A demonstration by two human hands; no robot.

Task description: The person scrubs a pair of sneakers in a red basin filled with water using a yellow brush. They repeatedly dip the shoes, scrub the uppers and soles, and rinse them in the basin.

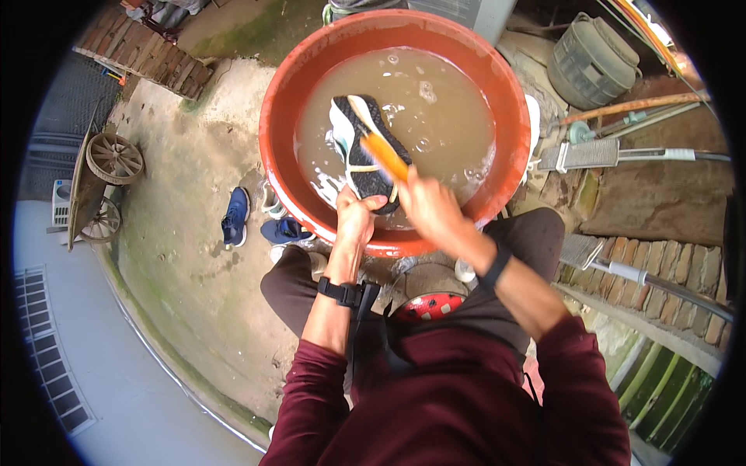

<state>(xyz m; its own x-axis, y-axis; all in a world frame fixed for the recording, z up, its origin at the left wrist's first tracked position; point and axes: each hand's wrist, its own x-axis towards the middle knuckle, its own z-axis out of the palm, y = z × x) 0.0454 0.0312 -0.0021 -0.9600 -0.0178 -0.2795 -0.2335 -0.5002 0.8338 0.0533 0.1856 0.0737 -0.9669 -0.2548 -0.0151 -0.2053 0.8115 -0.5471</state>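
Note:
Over a large red plastic basin point(402, 249) of murky water point(443, 134), my left hand point(355, 218) grips one end of a shoe point(373, 119). The shoe's black, textured sole with white edging faces up towards me. My right hand point(434, 204) is closed around a brush with an orange back point(384, 156), blurred as if in motion. The brush lies across the middle of the sole, its bristles mostly hidden. Patches of foam float on the water around the shoe.
Left of the basin, a blue sneaker point(236, 216) and another blue shoe point(285, 230) lie on wet concrete point(192, 279). A wooden cart wheel point(115, 158) stands farther left. Flat mops point(583, 156) and a lidded grey-green bin point(594, 61) are at the right.

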